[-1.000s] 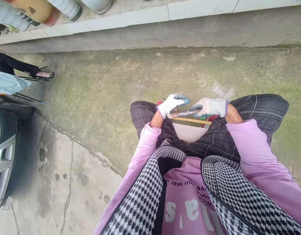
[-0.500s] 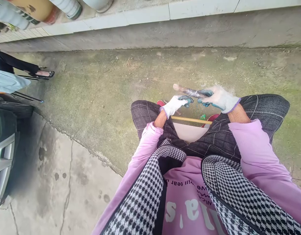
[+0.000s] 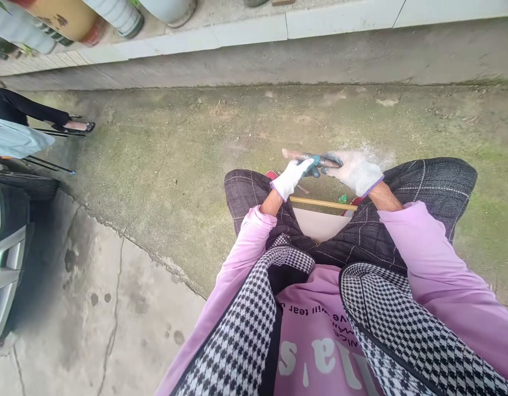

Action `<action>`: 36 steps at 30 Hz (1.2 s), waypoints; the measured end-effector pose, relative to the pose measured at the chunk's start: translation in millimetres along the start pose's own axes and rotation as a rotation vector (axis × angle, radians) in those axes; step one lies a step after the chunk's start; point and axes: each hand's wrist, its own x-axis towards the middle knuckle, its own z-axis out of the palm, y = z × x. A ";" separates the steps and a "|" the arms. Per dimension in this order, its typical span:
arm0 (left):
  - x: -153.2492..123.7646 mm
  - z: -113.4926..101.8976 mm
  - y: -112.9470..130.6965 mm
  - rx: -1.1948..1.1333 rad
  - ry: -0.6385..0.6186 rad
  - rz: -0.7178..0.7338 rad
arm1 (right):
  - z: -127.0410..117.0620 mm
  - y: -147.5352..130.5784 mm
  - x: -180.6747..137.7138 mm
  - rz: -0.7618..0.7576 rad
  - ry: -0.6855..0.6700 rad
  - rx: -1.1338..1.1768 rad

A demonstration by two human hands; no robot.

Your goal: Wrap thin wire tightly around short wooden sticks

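Note:
I sit with my knees apart, both hands in white gloves with blue-green palms. My right hand (image 3: pixel 353 170) is closed around one end of a short grey-brown rod (image 3: pixel 297 157) that lies level in front of my knees. My left hand (image 3: pixel 294 175) pinches the same rod near its middle, right beside the right hand. Below the hands a thin wooden stick (image 3: pixel 322 203) runs across between my legs, above a pale flat board (image 3: pixel 320 224). Red shoes (image 3: pixel 272 175) show under my knees.
Mossy concrete ground (image 3: pixel 175 159) stretches ahead to a low wall (image 3: pixel 278 55) with large containers (image 3: pixel 72 16) on top. At the far left another person's leg and dark shoe (image 3: pixel 78 126) rest on the ground, and a car's front (image 3: pixel 6 258) stands at the left edge.
A second ago both hands held the rod low over the stick. The right hand lifted it up and away from my left; now the left hand has come back onto it.

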 end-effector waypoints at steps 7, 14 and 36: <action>-3.8 -17.6 -1.3 -0.003 -0.166 0.090 | -5.5 5.8 -16.5 0.154 -0.292 0.653; -1.5 -18.3 -0.1 0.019 -0.121 0.101 | -2.5 -1.4 -13.0 0.153 -0.248 0.640; 24.8 -34.6 86.6 0.235 -0.257 0.162 | -56.8 -23.7 8.8 -0.032 -0.387 0.659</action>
